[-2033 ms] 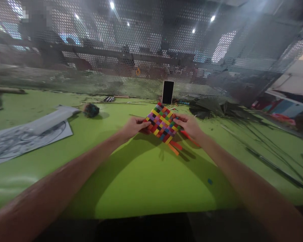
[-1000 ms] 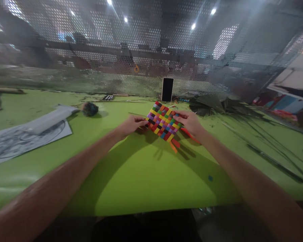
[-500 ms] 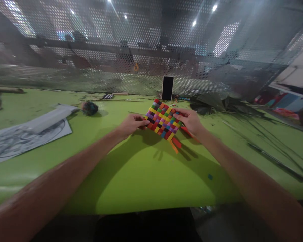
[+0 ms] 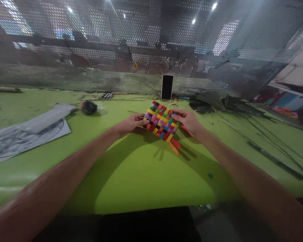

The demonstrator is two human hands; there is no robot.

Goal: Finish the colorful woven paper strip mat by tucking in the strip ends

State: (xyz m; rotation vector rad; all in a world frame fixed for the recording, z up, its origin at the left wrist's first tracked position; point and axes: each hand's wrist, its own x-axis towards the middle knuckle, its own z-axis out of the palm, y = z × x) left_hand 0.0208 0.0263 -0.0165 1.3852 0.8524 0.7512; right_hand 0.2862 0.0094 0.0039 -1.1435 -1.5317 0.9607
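A small woven mat [image 4: 161, 121] of many-coloured strips is held tilted above the green table, between my two hands. My left hand [image 4: 131, 124] pinches its left corner, thumb on top and fingers beneath. At the right edge my right hand [image 4: 188, 121] grips it, with the thumb lying over the weave. Loose strip ends, an orange one [image 4: 174, 148] and a red one [image 4: 176, 143], hang from the mat's lower corner. More red shows under my right hand. The undersides of the fingers are hidden by the mat.
The green table [image 4: 146, 181] ends in front of me. A phone [image 4: 167, 87] stands upright against the perforated metal screen [image 4: 98, 64]. To the left lie a dark ball [image 4: 88, 107] and a printed sheet [image 4: 54, 129] under a white roll [image 4: 46, 118]. Dark leaves [image 4: 209, 102] lie at right.
The mat and both hands have barely shifted, with the mat tipped very slightly. The whole view has moved a little. Both hands keep their hold.
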